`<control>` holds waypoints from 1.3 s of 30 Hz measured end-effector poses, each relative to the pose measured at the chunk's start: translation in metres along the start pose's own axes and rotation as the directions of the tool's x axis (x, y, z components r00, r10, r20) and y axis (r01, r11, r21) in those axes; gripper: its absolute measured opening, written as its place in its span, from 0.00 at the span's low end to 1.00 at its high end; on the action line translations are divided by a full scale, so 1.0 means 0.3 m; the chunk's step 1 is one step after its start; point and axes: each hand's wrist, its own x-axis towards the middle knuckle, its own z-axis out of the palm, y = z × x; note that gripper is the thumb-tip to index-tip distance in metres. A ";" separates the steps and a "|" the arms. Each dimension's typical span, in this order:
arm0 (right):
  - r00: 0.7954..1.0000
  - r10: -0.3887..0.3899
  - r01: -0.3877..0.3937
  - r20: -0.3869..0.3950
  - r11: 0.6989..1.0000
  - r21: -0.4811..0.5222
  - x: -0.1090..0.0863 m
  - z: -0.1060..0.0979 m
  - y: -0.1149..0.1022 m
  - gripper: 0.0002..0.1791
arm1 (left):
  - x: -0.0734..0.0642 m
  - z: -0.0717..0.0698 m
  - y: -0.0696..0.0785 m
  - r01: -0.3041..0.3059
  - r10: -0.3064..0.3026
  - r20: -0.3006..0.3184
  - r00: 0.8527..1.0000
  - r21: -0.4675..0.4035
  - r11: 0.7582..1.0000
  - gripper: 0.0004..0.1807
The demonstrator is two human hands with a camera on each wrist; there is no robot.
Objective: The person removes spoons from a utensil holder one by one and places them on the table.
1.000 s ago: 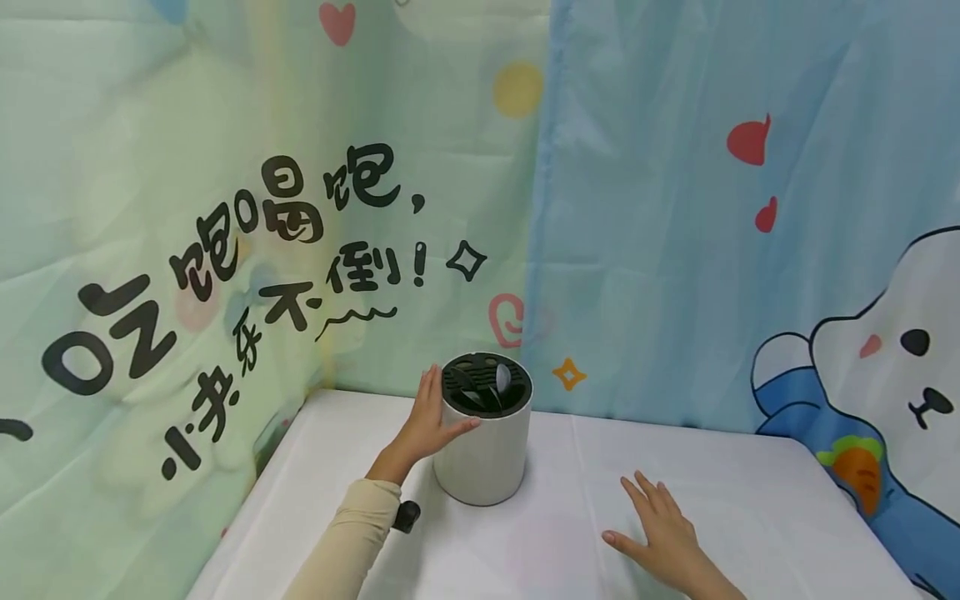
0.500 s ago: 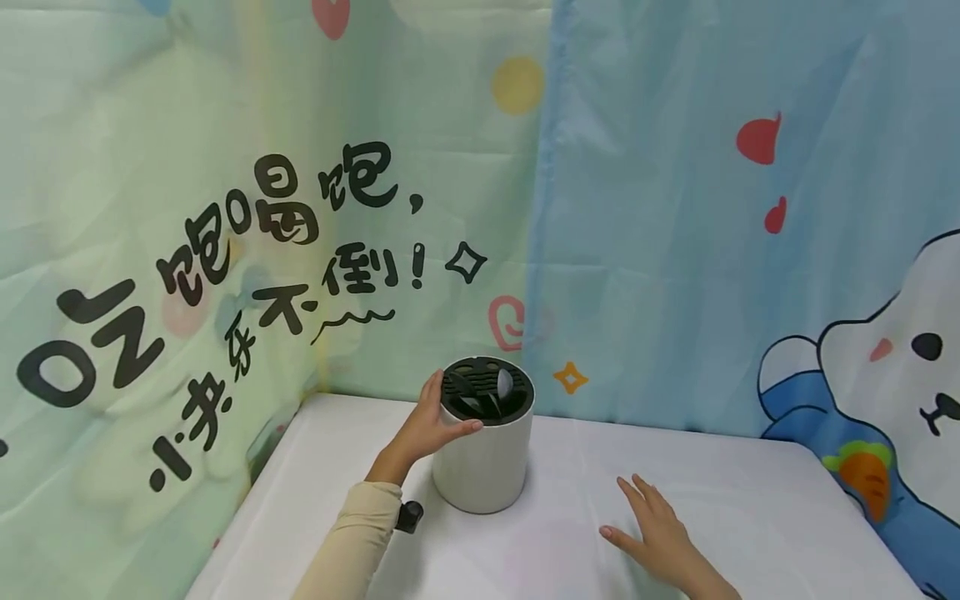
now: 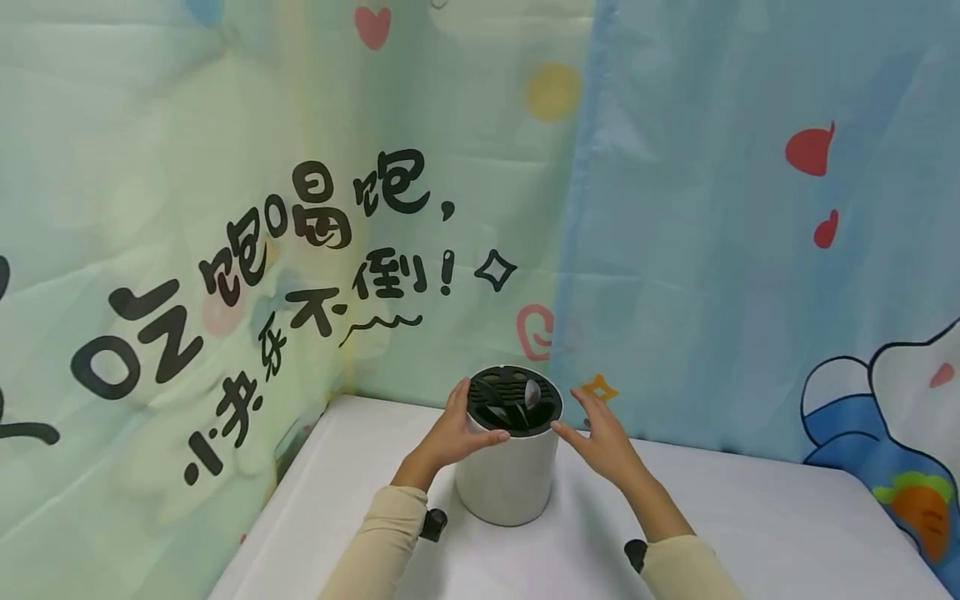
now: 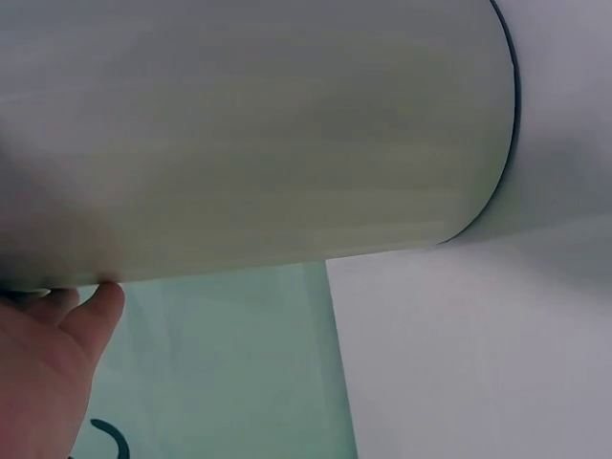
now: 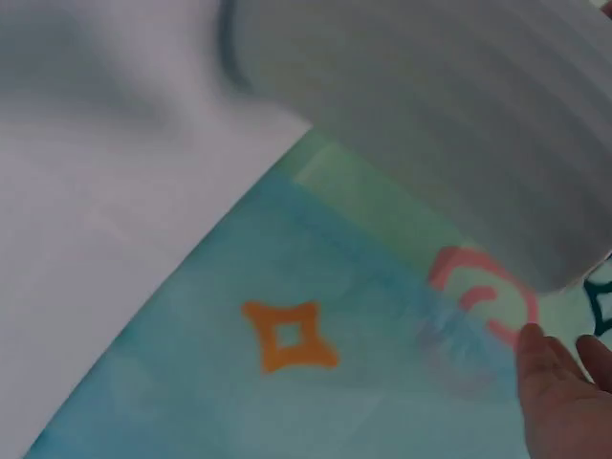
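Observation:
A white cylindrical holder (image 3: pixel 504 483) with a black slotted top (image 3: pixel 510 383) stands upright on the white table. Several dark pieces and a grey, rounded piece (image 3: pixel 532 393) show in that top; their kind is unclear. My left hand (image 3: pixel 448 437) rests on the holder's upper left side, its thumb across the front near the rim. In the left wrist view, fingertips (image 4: pixel 107 296) touch the holder's wall. On the other side, my right hand (image 3: pixel 606 440) is spread beside the rim, fingers extended. The right wrist view shows its fingers (image 5: pixel 550 368) just off the wall.
The white tabletop (image 3: pixel 360 467) ends at printed cloth curtains: a green one (image 3: pixel 465 200) with black lettering at the left and back, and a blue one (image 3: pixel 705 292) at the right. Each wrist carries a small black device (image 3: pixel 433 525).
My right hand has come in from the right, up to the holder's right side. The left hand stays against the holder. The head view has turned slightly left.

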 end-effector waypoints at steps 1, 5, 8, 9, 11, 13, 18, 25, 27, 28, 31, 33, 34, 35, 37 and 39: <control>1.000 -0.008 0.008 -0.006 1.000 0.021 0.011 0.007 -0.009 0.37 | -0.001 0.007 0.004 0.001 -0.001 0.006 1.000 -0.005 1.000 0.60; 1.000 -0.018 0.019 -0.017 0.997 0.073 0.033 0.042 -0.023 0.35 | -0.006 0.027 0.011 0.002 -0.002 0.020 1.000 -0.012 1.000 0.59; 1.000 -0.002 0.003 -0.027 0.998 0.060 0.033 0.061 -0.025 0.35 | -0.006 0.031 0.011 0.001 -0.001 0.032 0.999 -0.011 1.000 0.59; 1.000 0.008 -0.006 -0.029 0.999 0.043 0.034 0.063 -0.028 0.36 | -0.004 0.031 0.011 -0.003 0.003 0.035 0.999 -0.008 1.000 0.59; 0.999 0.016 -0.016 -0.037 1.000 0.007 0.040 0.064 -0.038 0.36 | 0.000 0.027 0.012 -0.002 0.002 0.040 0.999 -0.006 1.000 0.59; 0.999 0.016 -0.017 -0.047 1.000 -0.023 0.051 0.063 -0.054 0.36 | 0.006 0.023 0.013 -0.004 0.004 0.044 0.999 -0.005 1.000 0.59; 0.993 0.016 -0.024 -0.118 0.998 -0.065 0.069 0.074 -0.075 0.30 | 0.018 0.024 0.014 -0.012 0.012 0.053 0.999 -0.011 1.000 0.61; 0.987 0.051 -0.057 -0.155 0.998 -0.031 0.077 0.071 -0.083 0.27 | 0.022 0.031 0.016 0.022 -0.022 0.048 0.999 -0.010 1.000 0.62; 0.984 0.057 -0.060 -0.168 0.998 -0.014 0.081 0.063 -0.093 0.27 | 0.020 0.027 0.016 0.032 -0.032 0.049 0.998 -0.010 0.999 0.61; 0.982 0.055 -0.058 -0.179 0.998 -0.012 0.084 0.057 -0.099 0.27 | 0.018 0.024 0.015 0.036 -0.036 0.050 0.998 -0.010 0.999 0.61; 0.975 0.028 -0.030 -0.220 0.999 -0.009 0.096 0.037 -0.123 0.26 | 0.014 0.012 0.016 0.032 -0.031 0.043 0.999 -0.007 0.999 0.61; 0.970 0.001 0.000 -0.242 1.000 0.006 0.104 0.022 -0.141 0.24 | 0.013 0.004 0.015 0.028 -0.028 0.036 0.999 -0.003 1.000 0.61; 0.967 -0.013 0.017 -0.254 1.000 0.012 0.107 0.013 -0.150 0.24 | 0.012 0.001 0.014 0.026 -0.026 0.032 0.999 0.001 1.000 0.61; 0.963 -0.025 0.031 -0.268 0.999 0.015 0.109 0.005 -0.157 0.23 | 0.012 -0.002 0.013 0.027 -0.027 0.031 0.999 0.002 1.000 0.60; 0.954 -0.040 0.051 -0.298 0.998 0.030 0.111 -0.010 -0.171 0.22 | 0.011 -0.007 0.009 0.030 -0.030 0.029 0.999 0.004 1.000 0.60; 0.937 -0.059 0.080 -0.343 0.996 0.048 0.112 -0.028 -0.184 0.21 | 0.011 -0.011 0.005 0.031 -0.031 0.025 0.999 0.001 1.000 0.60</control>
